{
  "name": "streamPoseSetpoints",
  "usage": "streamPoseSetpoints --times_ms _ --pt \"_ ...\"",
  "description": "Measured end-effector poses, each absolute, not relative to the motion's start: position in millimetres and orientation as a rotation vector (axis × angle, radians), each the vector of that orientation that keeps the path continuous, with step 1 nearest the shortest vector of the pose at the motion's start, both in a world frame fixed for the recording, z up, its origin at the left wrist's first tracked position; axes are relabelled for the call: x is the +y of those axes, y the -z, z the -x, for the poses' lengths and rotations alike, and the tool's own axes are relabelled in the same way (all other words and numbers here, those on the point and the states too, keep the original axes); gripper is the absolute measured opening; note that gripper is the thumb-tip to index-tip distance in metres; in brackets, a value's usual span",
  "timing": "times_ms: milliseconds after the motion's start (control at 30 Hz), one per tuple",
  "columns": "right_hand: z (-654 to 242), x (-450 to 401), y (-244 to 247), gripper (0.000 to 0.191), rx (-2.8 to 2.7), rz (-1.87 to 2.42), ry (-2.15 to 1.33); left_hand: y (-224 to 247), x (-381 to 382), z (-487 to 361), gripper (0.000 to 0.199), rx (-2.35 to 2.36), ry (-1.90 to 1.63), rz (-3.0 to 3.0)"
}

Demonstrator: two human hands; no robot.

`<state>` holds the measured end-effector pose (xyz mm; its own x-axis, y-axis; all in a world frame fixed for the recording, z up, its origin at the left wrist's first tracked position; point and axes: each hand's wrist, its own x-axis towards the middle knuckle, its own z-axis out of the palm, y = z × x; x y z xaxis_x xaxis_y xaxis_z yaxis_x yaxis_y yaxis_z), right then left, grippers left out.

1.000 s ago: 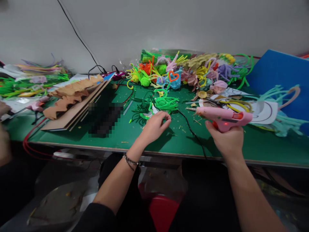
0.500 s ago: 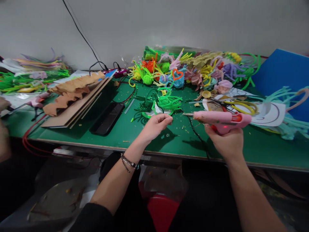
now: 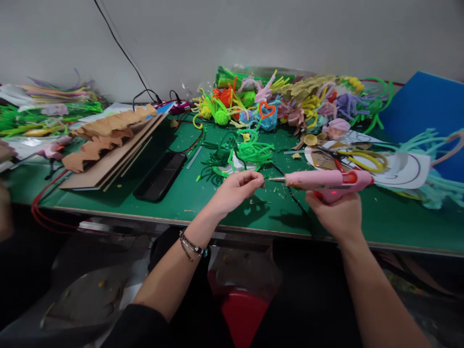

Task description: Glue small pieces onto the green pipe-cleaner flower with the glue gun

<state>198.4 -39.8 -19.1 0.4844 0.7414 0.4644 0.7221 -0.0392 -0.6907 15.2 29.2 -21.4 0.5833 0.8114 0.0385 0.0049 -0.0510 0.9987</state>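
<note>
My right hand (image 3: pixel 337 212) grips a pink hot glue gun (image 3: pixel 319 179), its metal nozzle pointing left and a small red light glowing on its side. My left hand (image 3: pixel 237 191) is closed in a pinch just left of the nozzle tip; what the fingertips hold, if anything, is too small to make out. Behind the left hand lies a ring of green pipe cleaners (image 3: pixel 250 150), with bright and dark green loops on it and a white star-like piece (image 3: pixel 235 162) in its middle, partly hidden by my fingers.
A black phone (image 3: pixel 159 176) lies left on the green table (image 3: pixel 203 212), beside leaning brown boards (image 3: pixel 108 169). Colourful pipe-cleaner flowers (image 3: pixel 253 104) pile up along the wall. A blue board (image 3: pixel 420 111) stands right. At the far left edge is another person's hand (image 3: pixel 4 203).
The glue gun in my right hand has moved left, bringing its nozzle close to my left fingertips. My left hand has shifted only slightly.
</note>
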Motion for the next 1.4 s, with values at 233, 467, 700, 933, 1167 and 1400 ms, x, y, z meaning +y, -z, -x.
streamPoseSetpoints --times_ms 233,467,700,933,1167,1400 --pt "-198.1 -39.9 19.3 0.018 -1.219 1.765 -0.050 17.7 27.0 -15.1 0.010 0.642 -0.783 -1.465" --pt "-197.2 -39.5 17.0 0.018 -1.244 1.756 -0.060 14.3 24.7 -14.5 0.010 0.680 -0.778 -1.465" --pt "-195.7 -39.5 14.2 0.017 -1.238 1.765 -0.088 12.0 23.7 -12.8 0.010 0.637 -0.787 -1.452" --pt "-196.5 -39.3 14.4 0.017 -1.225 1.770 -0.130 10.5 23.5 -12.3 0.011 0.679 -0.761 -1.469" --pt "-198.4 -38.4 16.8 0.019 -1.263 1.751 -0.106 10.9 23.6 -11.9 0.010 0.681 -0.750 -1.464" --pt "-199.9 -38.7 17.9 0.020 -1.260 1.778 -0.062 11.9 24.7 -10.7 0.010 0.668 -0.789 -1.451"
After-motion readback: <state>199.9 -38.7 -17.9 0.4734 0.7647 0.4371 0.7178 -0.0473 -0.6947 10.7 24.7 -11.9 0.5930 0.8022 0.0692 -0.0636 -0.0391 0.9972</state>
